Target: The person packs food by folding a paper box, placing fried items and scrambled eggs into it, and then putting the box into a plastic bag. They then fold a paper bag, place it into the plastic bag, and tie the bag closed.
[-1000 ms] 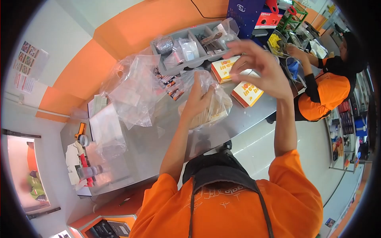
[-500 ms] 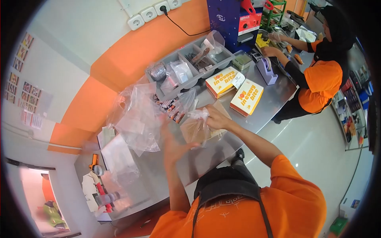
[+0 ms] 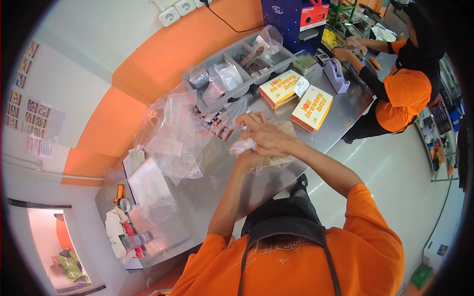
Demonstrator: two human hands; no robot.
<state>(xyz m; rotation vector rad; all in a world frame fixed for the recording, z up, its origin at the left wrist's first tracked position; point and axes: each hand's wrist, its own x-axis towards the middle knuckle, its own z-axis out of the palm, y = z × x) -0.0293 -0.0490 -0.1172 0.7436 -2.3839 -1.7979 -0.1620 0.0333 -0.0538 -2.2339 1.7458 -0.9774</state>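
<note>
My left hand [image 3: 248, 159] is closed on the gathered neck of a clear plastic bag [image 3: 243, 146], low over the steel table. My right hand [image 3: 269, 139] lies across the neck from the other side, its upper fingers bent and spread, its lower ones against the plastic. The hands nearly overlap, so the exact grip is partly hidden. Inside the bag is a tan, box-like package [image 3: 279, 160], mostly covered by my right hand and wrist. Loose clear plastic bags [image 3: 170, 138] lie to the left, and printed sachets [image 3: 217, 123] are just beyond my hands.
Two yellow-and-white printed boxes [image 3: 312, 108] stand right of my hands. Behind them is a grey divided bin [image 3: 217, 103] of supplies. A purple tape dispenser [image 3: 336, 79] sits farther right, near a co-worker in an orange shirt [image 3: 407, 93]. White sheets [image 3: 150, 185] lie at left.
My left hand, blurred and apart before, has come in to the bag's neck. My right hand has shifted over it with its fingers spread more. The view has tilted slightly.
</note>
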